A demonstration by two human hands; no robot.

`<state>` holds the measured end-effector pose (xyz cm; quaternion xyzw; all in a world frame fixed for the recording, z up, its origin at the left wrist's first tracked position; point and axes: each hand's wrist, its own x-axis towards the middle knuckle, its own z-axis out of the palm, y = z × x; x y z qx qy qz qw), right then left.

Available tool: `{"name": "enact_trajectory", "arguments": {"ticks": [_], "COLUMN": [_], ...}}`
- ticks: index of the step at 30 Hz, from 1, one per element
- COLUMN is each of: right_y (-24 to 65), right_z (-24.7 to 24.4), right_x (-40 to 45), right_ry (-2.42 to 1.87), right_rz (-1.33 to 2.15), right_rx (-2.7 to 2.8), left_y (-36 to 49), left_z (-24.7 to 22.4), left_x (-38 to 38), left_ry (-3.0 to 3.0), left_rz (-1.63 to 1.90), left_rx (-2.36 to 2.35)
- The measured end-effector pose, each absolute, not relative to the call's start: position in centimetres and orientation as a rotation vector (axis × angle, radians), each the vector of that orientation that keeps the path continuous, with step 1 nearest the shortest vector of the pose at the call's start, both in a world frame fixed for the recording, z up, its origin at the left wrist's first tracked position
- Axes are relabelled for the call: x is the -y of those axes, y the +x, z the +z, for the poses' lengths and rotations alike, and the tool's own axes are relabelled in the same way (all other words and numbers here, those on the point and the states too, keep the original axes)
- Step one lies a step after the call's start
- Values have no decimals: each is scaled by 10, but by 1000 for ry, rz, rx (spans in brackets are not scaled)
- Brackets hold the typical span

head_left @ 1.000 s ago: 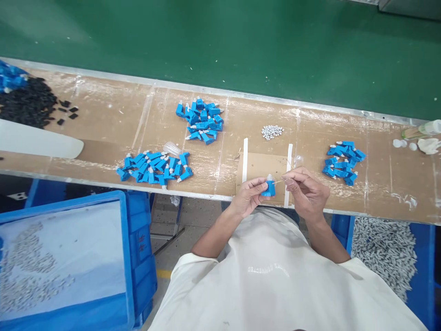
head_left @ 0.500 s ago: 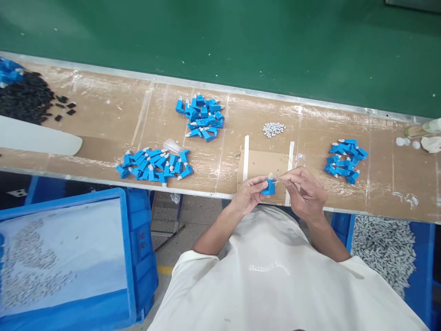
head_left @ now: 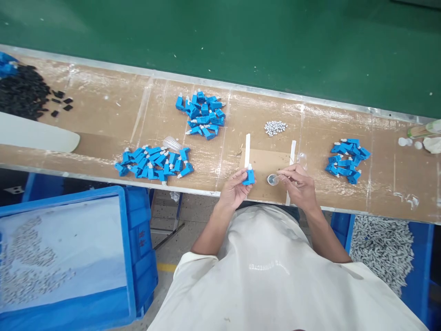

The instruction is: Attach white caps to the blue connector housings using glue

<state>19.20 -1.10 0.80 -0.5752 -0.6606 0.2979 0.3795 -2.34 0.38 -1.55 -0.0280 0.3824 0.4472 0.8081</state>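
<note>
My left hand (head_left: 234, 189) pinches a blue block with a pale tip (head_left: 249, 177), held upright over the near edge of a cardboard sheet (head_left: 267, 158). To its right, my right hand (head_left: 299, 185) has its fingers closed round a thin stick, whose lower end is over a small round clear dish (head_left: 273, 179). White tape strips (head_left: 247, 149) run down both sides of the sheet. Beyond it lies a small heap of grey-white pieces (head_left: 275, 128).
Piles of blue blocks lie left (head_left: 153, 163), back (head_left: 203, 115) and right (head_left: 347, 160) on the table. Black pieces (head_left: 24, 94) and a white curved object (head_left: 37, 133) are far left. Blue crates (head_left: 139, 248) stand below. Sticks in a container (head_left: 422, 130) lie far right.
The blue block has moved left with my left hand, away from my right hand. My right hand has shifted slightly, and the stick has left the block for the dish, now uncovered.
</note>
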Motion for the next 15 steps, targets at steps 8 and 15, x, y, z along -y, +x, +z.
{"name": "enact_trajectory", "arguments": {"ticks": [8, 15], "right_y": [220, 231], "right_z": [-13, -32], "right_x": [-33, -116], "right_ry": [-1662, -1670], "right_rz": [557, 326], "right_rx": [1695, 1957], "left_y": [-25, -22], "left_z": [-41, -46], "left_x": [-3, -5], "left_ry": [-2, 59], "left_rz": [1022, 1040], "left_rx": [-747, -631]}}
